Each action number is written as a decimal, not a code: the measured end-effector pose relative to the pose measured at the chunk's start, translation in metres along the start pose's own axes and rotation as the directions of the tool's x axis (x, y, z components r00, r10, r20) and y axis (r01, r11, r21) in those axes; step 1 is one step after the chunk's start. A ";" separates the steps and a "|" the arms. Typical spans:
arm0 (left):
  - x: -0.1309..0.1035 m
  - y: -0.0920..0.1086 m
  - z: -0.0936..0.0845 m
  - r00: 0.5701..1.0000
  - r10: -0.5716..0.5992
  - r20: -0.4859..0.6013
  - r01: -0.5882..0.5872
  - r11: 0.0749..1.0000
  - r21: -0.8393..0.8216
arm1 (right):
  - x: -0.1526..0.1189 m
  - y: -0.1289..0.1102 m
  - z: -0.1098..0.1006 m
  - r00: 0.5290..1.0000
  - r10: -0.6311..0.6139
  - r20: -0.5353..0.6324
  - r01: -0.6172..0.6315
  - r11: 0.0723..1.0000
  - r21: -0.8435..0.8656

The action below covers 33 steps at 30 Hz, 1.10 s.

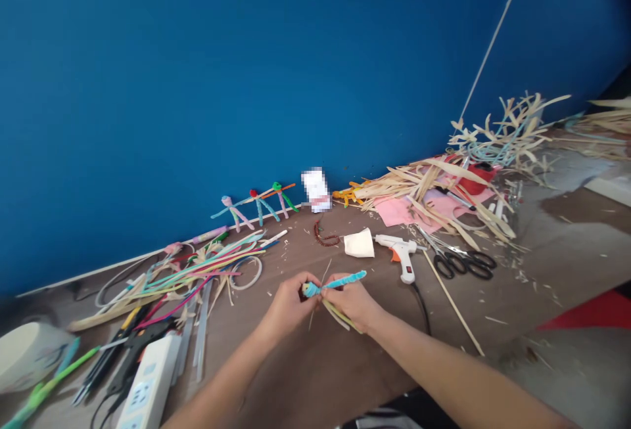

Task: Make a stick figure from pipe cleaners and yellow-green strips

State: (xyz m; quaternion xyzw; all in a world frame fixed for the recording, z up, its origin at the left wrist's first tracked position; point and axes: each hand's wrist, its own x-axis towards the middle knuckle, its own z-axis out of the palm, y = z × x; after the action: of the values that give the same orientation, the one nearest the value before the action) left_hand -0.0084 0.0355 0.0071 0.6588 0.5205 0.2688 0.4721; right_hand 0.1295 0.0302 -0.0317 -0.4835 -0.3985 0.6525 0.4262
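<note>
Over the brown table, both my hands are close together on a small figure made of pipe cleaners. Its fuzzy blue pipe cleaner [348,280] sticks out up and to the right. My left hand [288,304] pinches the wound end, where blue and some yellow show. My right hand [355,303] is closed around the middle, thumb and fingers pressed on it. Yellow-green and pale strands [336,316] hang below my right fingers. A thin stick crosses behind the hands. My fingers hide part of the figure.
A white glue gun [401,251] lies right of a white cup [359,244], with scissors [458,261] beyond. Three pipe cleaner figures [259,205] lean against the blue wall. Loose pipe cleaners [197,271] and a power strip [150,380] lie left; dried strips [428,182] right.
</note>
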 end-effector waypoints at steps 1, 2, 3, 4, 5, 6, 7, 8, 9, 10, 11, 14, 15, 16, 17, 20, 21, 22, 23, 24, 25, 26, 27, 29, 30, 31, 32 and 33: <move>0.001 0.000 -0.001 0.999 -0.038 0.022 0.039 0.997 -0.059 | -0.001 0.000 -0.001 1.000 -0.006 0.027 0.005 1.000 0.017; 0.002 0.000 -0.002 0.996 -0.079 0.048 0.084 0.988 -0.130 | -0.001 -0.001 -0.003 0.997 -0.010 0.080 0.008 0.999 0.034; 0.004 -0.001 -0.004 0.990 -0.115 0.076 0.128 0.971 -0.201 | -0.002 -0.002 -0.006 0.989 -0.009 0.146 0.002 0.999 0.049; 0.005 -0.002 -0.006 0.984 -0.144 0.103 0.167 0.950 -0.262 | -0.003 -0.004 -0.010 0.978 -0.001 0.210 -0.012 0.998 0.062; 0.006 -0.005 -0.008 0.979 -0.166 0.122 0.196 0.931 -0.307 | -0.003 -0.005 -0.015 0.966 0.012 0.259 -0.033 0.997 0.075; 0.007 -0.007 -0.010 0.974 -0.181 0.134 0.217 0.917 -0.335 | -0.004 -0.006 -0.020 0.958 0.033 0.283 -0.062 0.994 0.092; 0.007 -0.010 -0.012 0.970 -0.194 0.144 0.233 0.907 -0.351 | -0.004 -0.007 -0.025 0.959 0.050 0.281 -0.085 0.990 0.114; 0.008 -0.012 -0.013 0.966 -0.207 0.154 0.250 0.899 -0.359 | -0.004 -0.008 -0.030 0.960 0.064 0.272 -0.102 0.986 0.131; 0.009 -0.015 -0.015 0.961 -0.219 0.167 0.267 0.891 -0.368 | -0.003 -0.009 -0.034 0.961 0.075 0.265 -0.113 0.985 0.131; 0.010 -0.017 -0.016 0.956 -0.228 0.184 0.283 0.881 -0.378 | -0.003 -0.010 -0.038 0.961 0.085 0.265 -0.119 0.986 0.115; 0.011 -0.019 -0.017 0.951 -0.231 0.204 0.296 0.870 -0.394 | -0.002 -0.011 -0.040 0.957 0.099 0.273 -0.127 0.988 0.085; 0.015 -0.025 -0.017 0.936 -0.234 0.264 0.338 0.808 -0.483 | -0.001 -0.012 -0.042 0.943 0.138 0.303 -0.136 0.990 -0.028; 0.016 -0.027 -0.016 0.931 -0.237 0.277 0.353 0.773 -0.527 | -0.002 -0.012 -0.041 0.936 0.146 0.322 -0.134 0.989 -0.057; 0.016 -0.030 -0.015 0.927 -0.242 0.287 0.368 0.732 -0.573 | -0.002 -0.011 -0.039 0.928 0.150 0.342 -0.131 0.988 -0.078; 0.016 -0.032 -0.013 0.923 -0.249 0.294 0.383 0.686 -0.619 | -0.003 -0.011 -0.037 0.920 0.153 0.362 -0.128 0.988 -0.091; 0.016 -0.040 -0.006 0.912 -0.272 0.306 0.408 0.542 -0.735 | -0.005 -0.007 -0.031 0.914 0.141 0.380 -0.114 0.989 -0.092; 0.016 -0.041 -0.003 0.910 -0.276 0.309 0.411 0.499 -0.763 | -0.005 -0.005 -0.030 0.922 0.128 0.366 -0.103 0.991 -0.088; 0.015 -0.043 0.000 0.910 -0.275 0.311 0.409 0.459 -0.789 | -0.004 -0.004 -0.028 0.930 0.114 0.350 -0.090 0.992 -0.085; 0.015 -0.044 0.002 0.911 -0.268 0.313 0.403 0.423 -0.812 | -0.004 -0.002 -0.027 0.937 0.101 0.334 -0.078 0.994 -0.082; 0.015 -0.045 0.003 0.913 -0.258 0.315 0.397 0.388 -0.832 | -0.003 0.000 -0.026 0.943 0.091 0.319 -0.069 0.994 -0.079; 0.015 -0.045 0.005 0.915 -0.247 0.320 0.392 0.354 -0.849 | -0.002 0.001 -0.026 0.948 0.084 0.308 -0.064 0.995 -0.073; 0.015 -0.046 0.006 0.918 -0.234 0.321 0.384 0.318 -0.867 | -0.002 0.002 -0.025 0.953 0.077 0.294 -0.061 0.996 -0.063; 0.015 -0.046 0.007 0.920 -0.223 0.322 0.377 0.280 -0.883 | -0.001 0.002 -0.025 0.959 0.072 0.276 -0.060 0.997 -0.051; 0.014 -0.048 0.012 0.928 -0.209 0.308 0.351 0.217 -0.911 | -0.001 0.002 -0.025 0.970 0.065 0.234 -0.061 0.998 -0.027; 0.013 -0.049 0.015 0.935 -0.203 0.289 0.329 0.198 -0.924 | -0.001 0.002 -0.025 0.974 0.066 0.217 -0.064 0.998 -0.018; 0.012 -0.050 0.018 0.947 -0.197 0.255 0.293 0.196 -0.936 | -0.001 0.001 -0.025 0.977 0.068 0.202 -0.067 0.998 -0.013; 0.010 -0.050 0.022 0.959 -0.184 0.214 0.251 0.204 -0.946 | 0.000 0.000 -0.024 0.979 0.070 0.191 -0.069 0.998 -0.012; 0.009 -0.050 0.026 0.973 -0.159 0.169 0.202 0.218 -0.955 | 0.000 0.000 -0.024 0.981 0.070 0.182 -0.069 0.998 -0.015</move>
State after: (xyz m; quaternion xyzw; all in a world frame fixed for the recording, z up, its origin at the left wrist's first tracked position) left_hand -0.0054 0.0356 -0.0503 0.1684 0.3091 0.4633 0.8133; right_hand 0.1531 0.0325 -0.0368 -0.4373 -0.4216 0.7066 0.3629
